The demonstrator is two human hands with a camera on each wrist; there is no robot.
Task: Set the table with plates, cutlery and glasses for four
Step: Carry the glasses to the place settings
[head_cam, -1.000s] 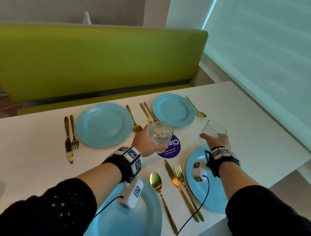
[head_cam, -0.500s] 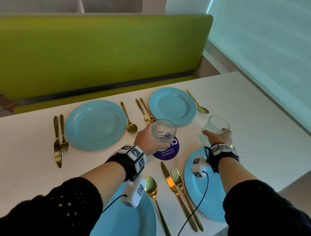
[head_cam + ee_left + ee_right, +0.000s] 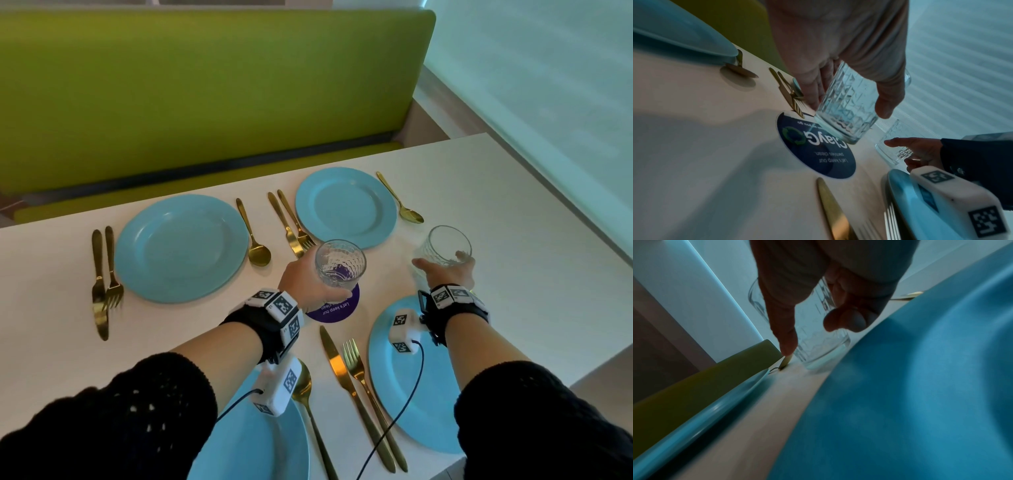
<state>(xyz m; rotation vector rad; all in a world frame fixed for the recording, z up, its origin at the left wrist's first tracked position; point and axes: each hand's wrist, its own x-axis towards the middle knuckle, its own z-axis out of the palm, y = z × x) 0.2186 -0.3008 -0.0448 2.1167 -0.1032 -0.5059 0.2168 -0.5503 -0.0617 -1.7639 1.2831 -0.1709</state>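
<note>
My left hand [image 3: 308, 281] grips a textured clear glass [image 3: 339, 262] [image 3: 846, 107], held tilted just above a round purple sticker [image 3: 337, 308] at the table's middle. My right hand [image 3: 445, 272] holds a second clear glass [image 3: 445, 246] [image 3: 818, 344], thumb on its left side, its base at the table beyond the near right blue plate [image 3: 404, 383]. Several blue plates lie on the white table [image 3: 513, 240]: far left [image 3: 180, 248], far right [image 3: 346, 207], near left [image 3: 260, 445]. Gold cutlery lies beside each plate.
A green bench [image 3: 205, 85] runs along the table's far side. A pale blind [image 3: 548, 85] covers the right wall. The table's right edge [image 3: 561, 202] is close to the right glass. A gold spoon [image 3: 400, 200] lies just beyond that glass.
Both hands have stayed by the purple sticker with their glasses; the left glass looks a little more tilted. The head view has come closer and tipped down.
</note>
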